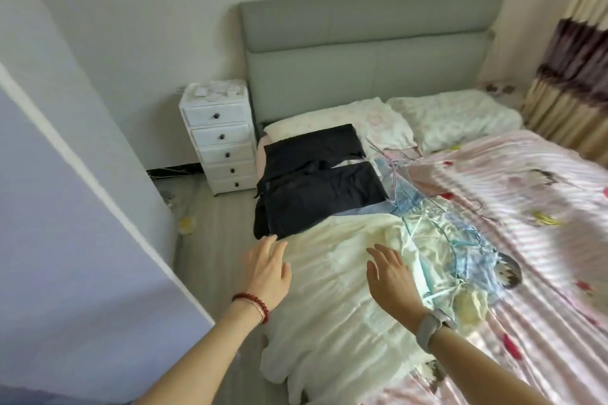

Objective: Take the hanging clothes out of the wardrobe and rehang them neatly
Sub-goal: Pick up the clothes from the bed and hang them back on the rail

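Both hands, left (268,268) and right (391,276), hover open over the cream garment (332,293), its long axis running toward frame bottom.

A wide bed with a pink striped cartoon-print cover (493,207) fills the right side of the view. At its head stands a grey-green padded headboard (368,43) against the pale wall. Two light floral pillows (454,118) lie side by side on the bed just below the headboard. To the left of the bed, touching the headboard's edge, stands a narrow white chest of five drawers with dark round knobs (218,145) on the grey wood-look floor (214,217). To the right of the bed hangs a beige curtain with dark brown bands (572,82).
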Motion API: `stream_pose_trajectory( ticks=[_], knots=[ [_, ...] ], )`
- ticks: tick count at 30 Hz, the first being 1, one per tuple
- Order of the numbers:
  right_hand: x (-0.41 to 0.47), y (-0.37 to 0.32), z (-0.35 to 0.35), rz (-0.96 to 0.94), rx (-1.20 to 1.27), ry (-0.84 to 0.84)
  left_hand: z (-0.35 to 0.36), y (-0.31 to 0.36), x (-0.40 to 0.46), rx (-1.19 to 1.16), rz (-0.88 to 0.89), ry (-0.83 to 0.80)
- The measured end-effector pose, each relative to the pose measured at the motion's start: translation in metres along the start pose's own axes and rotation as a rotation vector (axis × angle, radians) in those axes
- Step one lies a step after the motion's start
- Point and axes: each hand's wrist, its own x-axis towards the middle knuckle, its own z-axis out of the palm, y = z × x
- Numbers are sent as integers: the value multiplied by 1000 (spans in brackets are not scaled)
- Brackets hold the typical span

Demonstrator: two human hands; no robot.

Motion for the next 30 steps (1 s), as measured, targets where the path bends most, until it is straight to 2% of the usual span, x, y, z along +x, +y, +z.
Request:
stream_pose_trajectory(
  ticks=[9,13,18,20,24,26,28,30],
  knots=[
    [91,88,-18,259,109,-8,56,56,140,18,111,-105],
    [154,117,-10,372,161,-58,85,62,219,26,133,-154],
    [255,149,18,413,125,-168,139,60,310,1,100,-259],
    [300,161,36,499,181,-194,166,52,337,17,84,-288],
    [373,181,75,804,428,-267,221,30,376,28,22,-410],
    [391,183,88,950,583,-220,241,22,385,21,-17,-518],
    [401,189,97,1033,574,-105,253,16,389,39,-17,-601],
    [407,185,99,1072,567,-95,258,13,390,44,-9,-630]
  ],
)
